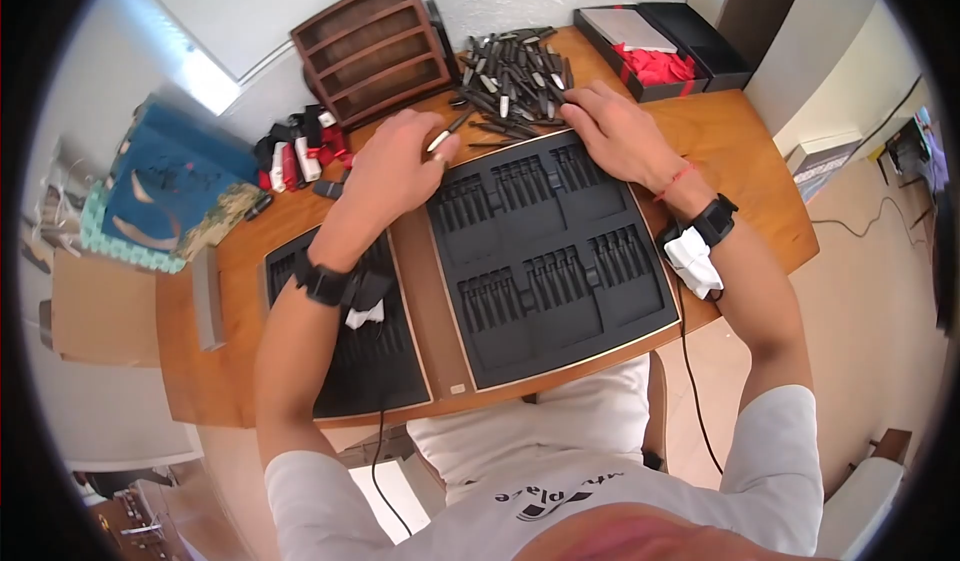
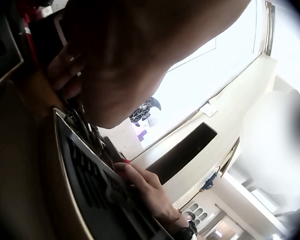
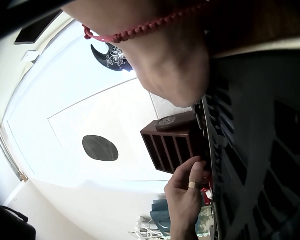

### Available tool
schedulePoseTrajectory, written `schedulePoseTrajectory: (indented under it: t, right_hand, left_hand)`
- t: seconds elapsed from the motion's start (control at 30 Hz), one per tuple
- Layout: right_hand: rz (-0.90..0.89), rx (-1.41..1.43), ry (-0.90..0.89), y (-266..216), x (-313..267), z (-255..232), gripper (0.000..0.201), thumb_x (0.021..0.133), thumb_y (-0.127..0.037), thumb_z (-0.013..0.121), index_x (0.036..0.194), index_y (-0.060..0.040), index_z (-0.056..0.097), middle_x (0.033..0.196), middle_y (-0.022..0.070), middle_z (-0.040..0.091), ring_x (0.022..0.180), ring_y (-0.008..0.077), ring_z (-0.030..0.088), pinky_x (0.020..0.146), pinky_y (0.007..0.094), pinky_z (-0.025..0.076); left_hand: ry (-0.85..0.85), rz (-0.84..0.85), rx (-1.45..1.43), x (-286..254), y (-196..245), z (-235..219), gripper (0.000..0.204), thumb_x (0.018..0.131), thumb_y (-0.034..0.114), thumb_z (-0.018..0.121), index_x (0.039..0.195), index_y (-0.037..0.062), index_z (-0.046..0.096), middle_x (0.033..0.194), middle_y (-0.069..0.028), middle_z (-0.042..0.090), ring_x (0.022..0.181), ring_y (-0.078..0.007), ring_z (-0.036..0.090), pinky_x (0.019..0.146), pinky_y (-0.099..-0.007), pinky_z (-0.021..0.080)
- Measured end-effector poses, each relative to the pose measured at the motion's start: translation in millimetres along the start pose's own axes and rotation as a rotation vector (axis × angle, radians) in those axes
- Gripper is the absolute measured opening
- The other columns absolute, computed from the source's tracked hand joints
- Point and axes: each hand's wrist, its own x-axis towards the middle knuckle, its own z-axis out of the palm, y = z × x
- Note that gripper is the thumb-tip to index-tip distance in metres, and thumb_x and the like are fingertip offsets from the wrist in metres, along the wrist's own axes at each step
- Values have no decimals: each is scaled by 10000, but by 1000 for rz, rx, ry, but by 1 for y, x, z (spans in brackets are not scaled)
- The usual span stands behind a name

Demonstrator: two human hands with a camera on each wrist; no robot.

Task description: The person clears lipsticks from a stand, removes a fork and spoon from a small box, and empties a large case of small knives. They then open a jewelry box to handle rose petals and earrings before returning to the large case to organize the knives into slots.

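Observation:
In the head view my left hand (image 1: pixel 400 161) pinches a slim dark-and-white piece (image 1: pixel 438 141) above the top left corner of the black slotted tray (image 1: pixel 590 211). My right hand (image 1: pixel 620 139) lies at the tray's upper right edge, its slightly bent fingers touching the near side of a pile of slim dark pieces (image 1: pixel 510 71); no held piece shows. The left wrist view has my left hand (image 2: pixel 120 65) large and dark, with my right hand (image 2: pixel 150 192) beyond the tray. The right wrist view shows my right hand (image 3: pixel 170 65) and my left hand (image 3: pixel 185 202).
A second slotted tray (image 1: pixel 375 361) lies at the left, partly under my left arm. Behind are a brown wooden rack (image 1: pixel 375 51), red, white and black items (image 1: pixel 300 156), and an open black box (image 1: pixel 650 86) with red material. A grey block (image 1: pixel 208 301) stands at left.

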Motion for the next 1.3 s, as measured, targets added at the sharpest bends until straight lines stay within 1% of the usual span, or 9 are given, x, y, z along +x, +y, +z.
schedulePoseTrajectory:
  t: [0.17, 0.47, 0.57, 0.67, 0.7, 0.73, 0.8, 0.97, 1.3]
  right_hand:
    - [-11, 2, -57, 1, -1, 0, 326, 1127, -278, 530, 1288, -42, 688, 1233, 154, 687, 1186, 395, 669, 954, 500, 554]
    - [88, 142, -32, -3, 3, 3, 341, 1084, -283, 638, 1291, -18, 694, 1209, 177, 708, 1140, 387, 697, 956, 480, 553]
    - [-39, 152, 107, 0, 4, 4, 320, 1034, -250, 709, 1215, 14, 702, 1105, 221, 702, 1076, 411, 693, 914, 478, 554]
    - [-178, 100, 220, 5, 2, 5, 258, 982, -214, 740, 943, 25, 653, 943, 234, 655, 956, 436, 649, 837, 529, 521]
    - [-109, 33, 141, 9, -2, 2, 294, 1006, -195, 723, 1215, 11, 693, 1111, 217, 686, 1076, 394, 674, 944, 466, 558]
    - [-88, 50, 141, 10, -3, 3, 284, 1007, -204, 714, 1198, 5, 696, 1098, 212, 680, 1065, 395, 670, 940, 468, 554]
    - [-13, 106, 112, 8, -6, -1, 271, 1009, -222, 694, 1170, -4, 700, 1086, 199, 668, 1053, 393, 661, 939, 474, 547]
    - [40, 137, 108, 5, -4, 4, 279, 1017, -249, 672, 1173, -19, 704, 1116, 185, 656, 1081, 391, 657, 957, 476, 540]
    - [63, 133, 64, 0, -5, -1, 279, 1027, -260, 670, 1195, -39, 692, 1175, 183, 644, 1109, 401, 658, 963, 487, 545]
  left_hand:
    - [49, 167, -66, -8, -11, 26, 393, 1072, 307, 697, 1272, -30, 720, 1239, -175, 690, 1204, -368, 628, 1068, -435, 489]
    - [89, 135, -186, -4, -27, 38, 252, 1066, 182, 649, 1178, -31, 721, 1166, -162, 701, 1147, -358, 642, 1024, -436, 495]
    - [177, 139, -291, 3, -37, 44, 156, 1030, 30, 611, 1153, 14, 707, 1075, -156, 730, 970, -304, 710, 877, -391, 551]
    - [81, 90, -314, 9, -42, 46, 228, 1037, -31, 575, 1245, 20, 651, 1090, -154, 731, 1028, -273, 713, 935, -375, 552]
    - [78, 91, -354, 11, -42, 48, 301, 1013, -65, 568, 1289, 33, 641, 1070, -169, 714, 994, -289, 720, 919, -373, 550]
    - [121, 116, -343, 10, -47, 52, 345, 1021, -69, 565, 1339, 53, 623, 1060, -160, 707, 971, -259, 707, 914, -374, 548]
    - [33, -39, -338, 11, -53, 51, 269, 1074, -4, 579, 1332, 50, 630, 1009, -165, 712, 949, -293, 706, 881, -384, 543]
    - [-16, -34, -191, 11, -49, 42, 150, 1120, 93, 568, 1225, 7, 630, 988, -187, 705, 929, -327, 690, 851, -420, 523]
    - [5, 13, -161, 13, -57, 48, 206, 1181, 172, 459, 1118, -11, 526, 964, -230, 602, 897, -418, 600, 855, -451, 495]
